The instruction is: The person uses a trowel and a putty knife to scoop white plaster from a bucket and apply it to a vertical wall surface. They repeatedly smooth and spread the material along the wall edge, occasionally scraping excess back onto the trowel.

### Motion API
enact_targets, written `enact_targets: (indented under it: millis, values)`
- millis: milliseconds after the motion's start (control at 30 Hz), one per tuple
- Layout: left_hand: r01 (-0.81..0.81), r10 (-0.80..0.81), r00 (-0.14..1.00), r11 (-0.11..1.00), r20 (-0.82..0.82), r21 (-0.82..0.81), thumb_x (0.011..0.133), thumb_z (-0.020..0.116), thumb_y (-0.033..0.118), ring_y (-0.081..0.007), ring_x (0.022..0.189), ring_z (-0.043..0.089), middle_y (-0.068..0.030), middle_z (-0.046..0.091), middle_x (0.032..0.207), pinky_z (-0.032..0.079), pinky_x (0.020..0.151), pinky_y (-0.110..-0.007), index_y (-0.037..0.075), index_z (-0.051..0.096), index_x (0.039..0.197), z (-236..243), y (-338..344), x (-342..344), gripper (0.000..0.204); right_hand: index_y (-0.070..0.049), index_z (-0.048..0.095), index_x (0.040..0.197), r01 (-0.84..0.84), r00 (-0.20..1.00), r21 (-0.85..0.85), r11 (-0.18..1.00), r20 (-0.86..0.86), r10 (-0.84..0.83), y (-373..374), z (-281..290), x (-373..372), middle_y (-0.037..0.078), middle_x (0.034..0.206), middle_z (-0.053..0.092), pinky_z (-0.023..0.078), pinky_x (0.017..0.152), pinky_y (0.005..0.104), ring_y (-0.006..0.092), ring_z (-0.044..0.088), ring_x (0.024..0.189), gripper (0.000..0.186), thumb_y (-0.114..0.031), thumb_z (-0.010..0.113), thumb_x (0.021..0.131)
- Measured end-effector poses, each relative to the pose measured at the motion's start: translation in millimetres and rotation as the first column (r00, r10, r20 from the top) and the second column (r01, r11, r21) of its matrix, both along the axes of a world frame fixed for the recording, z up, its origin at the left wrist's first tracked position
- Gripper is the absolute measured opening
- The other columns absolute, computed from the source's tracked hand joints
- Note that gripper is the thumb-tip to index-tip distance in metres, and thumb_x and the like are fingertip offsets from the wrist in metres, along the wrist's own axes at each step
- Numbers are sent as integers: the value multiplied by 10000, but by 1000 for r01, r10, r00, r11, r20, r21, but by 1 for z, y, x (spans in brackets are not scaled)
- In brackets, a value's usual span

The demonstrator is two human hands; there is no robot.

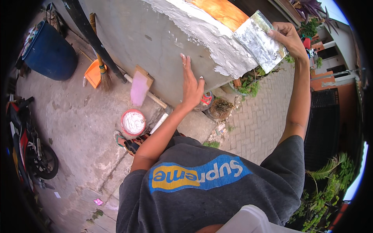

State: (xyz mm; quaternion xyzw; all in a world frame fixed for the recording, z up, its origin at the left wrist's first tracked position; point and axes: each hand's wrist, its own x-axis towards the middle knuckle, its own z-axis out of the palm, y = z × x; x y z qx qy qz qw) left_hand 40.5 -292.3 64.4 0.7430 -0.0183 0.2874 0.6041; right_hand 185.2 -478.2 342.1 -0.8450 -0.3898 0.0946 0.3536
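My right hand (pixel 288 38) grips a flat, rectangular metal plastering blade (pixel 259 43) smeared with white. The blade lies against the end of a grey wall (pixel 155 42), beside a rough band of white putty (pixel 227 48). My left hand (pixel 191 87) holds nothing; its fingers are stretched out toward the wall face, with white on the tips. I cannot tell whether they touch it. On the ground below stands a red-rimmed bucket (pixel 133 122) of white putty. A pinkish board (pixel 139 88) leans near the wall's foot.
At the left are a large blue bin (pixel 50 52), an orange dustpan (pixel 93 73), a broom (pixel 105 79) and a parked motorcycle (pixel 35 151). A dark pole (pixel 93 37) leans on the wall. Potted plants (pixel 220 108) stand by the wall corner, next to brick paving (pixel 258 116).
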Motion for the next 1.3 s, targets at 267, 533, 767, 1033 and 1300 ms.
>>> enact_targets:
  millis: [267,533,767,1033,1300]
  values:
    - [-10,12,999,998,35,-55,787,459,-17,-419,1416,41,-275,-33,1520,89,1149,-460,-41,30,1453,3,-2,0,793,-75,560,624,-47,999,-109,993,20,49,25,2,-5,-73,553,464,264,472,220,0,363,511,341,-284,686,864]
    - [-4,5,999,999,35,-46,789,465,-25,-415,1417,39,-269,-42,1523,91,1149,-458,-36,26,1454,2,-7,-5,798,-78,630,658,-20,997,68,997,-68,25,21,6,1,-73,555,507,283,471,203,-4,404,503,319,-313,680,867]
    - [-10,11,1000,999,19,-49,782,474,-33,-404,1421,40,-258,-48,1527,95,1152,-453,-23,25,1458,5,-5,-4,812,-71,652,677,-64,998,-121,991,-34,60,44,3,8,-59,575,553,305,467,205,4,441,500,315,-334,704,843]
    - [-13,13,1000,1000,11,-3,804,464,-12,-363,1431,28,-195,-87,1544,189,1133,-464,4,-1,1470,1,-4,-2,813,-52,679,732,-18,988,-1,1000,-153,18,50,0,11,-48,615,590,354,500,198,5,469,523,290,-309,683,866]
    - [-9,9,1000,1000,7,0,793,483,-4,-389,1424,31,-239,-61,1532,111,1153,-442,-25,17,1458,7,-6,-2,813,-43,685,747,-72,983,-91,993,-173,55,64,3,12,-45,619,593,370,523,199,7,479,546,270,-288,690,860]
